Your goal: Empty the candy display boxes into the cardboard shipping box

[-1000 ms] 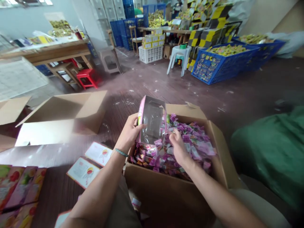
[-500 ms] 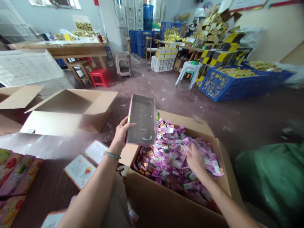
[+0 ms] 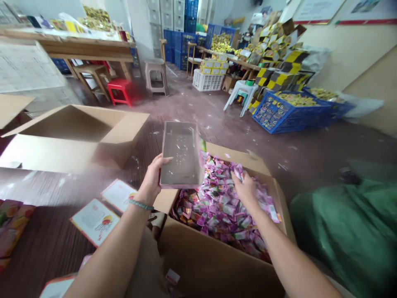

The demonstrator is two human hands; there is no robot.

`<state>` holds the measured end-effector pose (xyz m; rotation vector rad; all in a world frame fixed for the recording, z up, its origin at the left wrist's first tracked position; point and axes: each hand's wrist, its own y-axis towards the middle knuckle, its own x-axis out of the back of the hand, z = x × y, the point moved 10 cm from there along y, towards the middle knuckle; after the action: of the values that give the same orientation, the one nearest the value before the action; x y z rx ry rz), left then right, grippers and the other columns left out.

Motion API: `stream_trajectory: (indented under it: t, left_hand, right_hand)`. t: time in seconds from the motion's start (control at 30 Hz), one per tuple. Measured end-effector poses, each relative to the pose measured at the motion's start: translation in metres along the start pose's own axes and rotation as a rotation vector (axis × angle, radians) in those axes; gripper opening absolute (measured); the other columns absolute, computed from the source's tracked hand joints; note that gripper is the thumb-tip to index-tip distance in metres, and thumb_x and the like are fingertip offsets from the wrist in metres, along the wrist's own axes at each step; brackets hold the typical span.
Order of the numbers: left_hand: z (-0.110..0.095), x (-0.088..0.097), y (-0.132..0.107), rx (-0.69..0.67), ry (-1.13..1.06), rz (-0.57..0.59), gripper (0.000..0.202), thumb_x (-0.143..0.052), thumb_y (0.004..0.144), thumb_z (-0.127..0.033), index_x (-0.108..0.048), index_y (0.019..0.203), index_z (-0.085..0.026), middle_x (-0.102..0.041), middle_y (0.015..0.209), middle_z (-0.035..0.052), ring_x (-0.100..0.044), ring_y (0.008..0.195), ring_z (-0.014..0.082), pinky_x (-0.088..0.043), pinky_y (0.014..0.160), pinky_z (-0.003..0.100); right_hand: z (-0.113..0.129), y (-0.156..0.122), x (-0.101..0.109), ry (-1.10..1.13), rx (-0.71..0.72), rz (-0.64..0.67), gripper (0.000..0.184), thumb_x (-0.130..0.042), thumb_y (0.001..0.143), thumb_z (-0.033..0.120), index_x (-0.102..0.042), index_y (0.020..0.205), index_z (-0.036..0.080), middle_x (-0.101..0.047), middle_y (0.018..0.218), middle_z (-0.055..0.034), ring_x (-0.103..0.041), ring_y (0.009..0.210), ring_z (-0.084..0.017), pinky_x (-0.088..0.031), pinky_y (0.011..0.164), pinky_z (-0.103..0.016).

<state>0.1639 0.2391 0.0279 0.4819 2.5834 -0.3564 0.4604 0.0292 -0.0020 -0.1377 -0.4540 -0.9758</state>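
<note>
My left hand (image 3: 152,173) grips a shallow open box (image 3: 180,155) by its left side, the thumb over the rim. The box is tilted so that its bare grey inside faces me, with a pinkish outer edge on the right. Below and to the right stands a large cardboard carton (image 3: 217,256) filled with small purple wrapped packets (image 3: 217,207). Over the heap, my right hand (image 3: 246,189) has its fingers closed around purple packets at the fingertips; how many is unclear.
Printed flat cartons (image 3: 93,221) lie on the floor at left, near colourful fruit-printed boxes (image 3: 14,227). Behind them sits another open carton (image 3: 68,132). A green sack (image 3: 347,231) bulges at right. Farther off are blue crates (image 3: 285,111), a red stool (image 3: 120,92) and tables.
My view has shifted a little. The right hand has moved up and left over the heap, with purple packets now at its fingertips. The left hand still holds the box, now turned slightly.
</note>
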Motion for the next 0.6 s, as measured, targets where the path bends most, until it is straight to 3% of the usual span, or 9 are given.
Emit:
stream_trajectory:
  t: [0.07, 0.13, 0.2, 0.3, 0.37, 0.47, 0.6]
  left_hand:
    - [-0.003, 0.015, -0.003, 0.017, -0.08, -0.097, 0.041, -0.074, 0.062, -0.031, -0.07, 0.099, -0.013, -0.072, 0.082, 0.0027, -0.066, 0.064, 0.0165, -0.057, 0.057, 0.026]
    - [-0.007, 0.021, -0.009, 0.034, -0.104, -0.125, 0.039, -0.073, 0.065, -0.031, -0.07, 0.1, -0.014, -0.073, 0.084, 0.003, -0.068, 0.066, 0.0181, -0.059, 0.059, 0.029]
    - [-0.011, 0.022, -0.015, 0.029, -0.1, -0.128, 0.04, -0.073, 0.066, -0.032, -0.07, 0.102, -0.014, -0.074, 0.087, 0.0036, -0.07, 0.069, 0.0197, -0.061, 0.061, 0.031]
    - [-0.019, 0.021, -0.024, 0.002, -0.104, -0.151, 0.038, -0.073, 0.067, -0.032, -0.071, 0.1, -0.015, -0.074, 0.089, 0.0041, -0.071, 0.072, 0.0214, -0.063, 0.063, 0.032]
    - [-0.024, 0.02, -0.026, -0.018, -0.099, -0.177, 0.035, -0.073, 0.067, -0.032, -0.07, 0.098, -0.015, -0.074, 0.087, 0.0037, -0.071, 0.073, 0.0221, -0.063, 0.064, 0.033]
    - [-0.024, 0.015, -0.024, -0.046, -0.079, -0.207, 0.033, -0.071, 0.069, -0.034, -0.069, 0.097, -0.016, -0.073, 0.084, 0.0027, -0.071, 0.073, 0.022, -0.063, 0.064, 0.033]
    - [-0.006, -0.005, -0.011, -0.034, -0.041, -0.143, 0.036, -0.072, 0.068, -0.036, -0.068, 0.098, -0.016, -0.073, 0.087, 0.0035, -0.073, 0.078, 0.0226, -0.064, 0.07, 0.034]
  right_hand:
    - [-0.038, -0.001, -0.007, -0.427, -0.084, 0.055, 0.065, -0.061, 0.088, 0.065, -0.061, 0.134, 0.02, -0.064, 0.123, -0.0162, -0.056, 0.116, -0.036, -0.044, 0.096, -0.048]
    - [-0.075, -0.014, -0.039, -0.688, -0.17, 0.208, 0.073, -0.05, 0.096, 0.065, -0.042, 0.157, 0.025, -0.047, 0.151, -0.0175, -0.042, 0.138, -0.041, -0.035, 0.109, -0.058]
    - [-0.093, -0.034, -0.083, -0.873, -0.137, 0.319, 0.07, -0.048, 0.099, 0.061, -0.035, 0.161, 0.031, -0.035, 0.162, -0.0146, -0.031, 0.147, -0.042, -0.028, 0.113, -0.061]
    - [-0.097, -0.067, -0.158, -0.989, 0.049, 0.475, 0.067, -0.05, 0.095, 0.07, -0.054, 0.15, 0.031, -0.03, 0.165, -0.0125, -0.017, 0.152, -0.046, -0.022, 0.115, -0.064]
    - [-0.1, -0.083, -0.193, -0.965, 0.149, 0.559, 0.071, -0.051, 0.092, 0.074, -0.058, 0.147, 0.029, -0.033, 0.164, -0.0138, -0.012, 0.153, -0.046, -0.018, 0.116, -0.066]
    - [-0.109, -0.09, -0.214, -0.928, 0.203, 0.597, 0.065, -0.049, 0.097, 0.066, -0.055, 0.149, 0.03, -0.037, 0.162, -0.0144, -0.013, 0.154, -0.044, -0.013, 0.117, -0.067]
    - [-0.112, -0.085, -0.219, -0.822, 0.158, 0.652, 0.05, -0.06, 0.094, 0.053, -0.063, 0.141, 0.034, -0.041, 0.16, -0.0115, -0.012, 0.155, -0.042, -0.006, 0.121, -0.065]
